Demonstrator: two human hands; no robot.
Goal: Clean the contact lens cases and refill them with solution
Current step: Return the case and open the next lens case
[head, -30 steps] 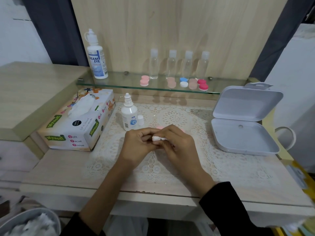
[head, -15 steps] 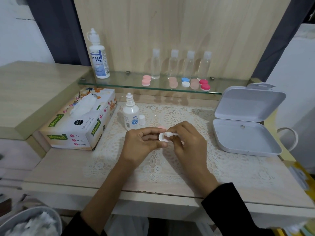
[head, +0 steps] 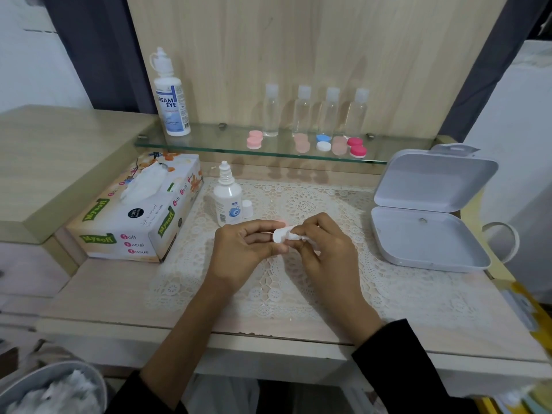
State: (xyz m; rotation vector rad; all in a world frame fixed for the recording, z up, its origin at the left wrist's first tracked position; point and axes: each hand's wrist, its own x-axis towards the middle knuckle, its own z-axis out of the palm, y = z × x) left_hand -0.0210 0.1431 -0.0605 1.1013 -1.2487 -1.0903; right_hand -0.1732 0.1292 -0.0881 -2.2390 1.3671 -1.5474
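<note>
The tissue box (head: 136,209) reads "Mysoft" and "Soft Facial Tissue"; the tall bottle (head: 171,98) on the shelf shows "REAM EYE".

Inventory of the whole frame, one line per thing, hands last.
solution bottle: 1, white, glass shelf left end
travel bottles: 4, clear, glass shelf
lens cases: 5, pink, peach, blue-white, peach, magenta, shelf front
tissue box: 1, white-orange, desk left
dropper bottle: 1, white, uncapped, lace mat
cap: 1, white, beside dropper bottle
hinged box: 1, white, open, desk right
bin: 1, grey, bottom left
lens case part: 1, white, left hand grip
tissue: 1, white, right hand grip
left hand: 1, over lace mat
right hand: 1, over lace mat
</note>
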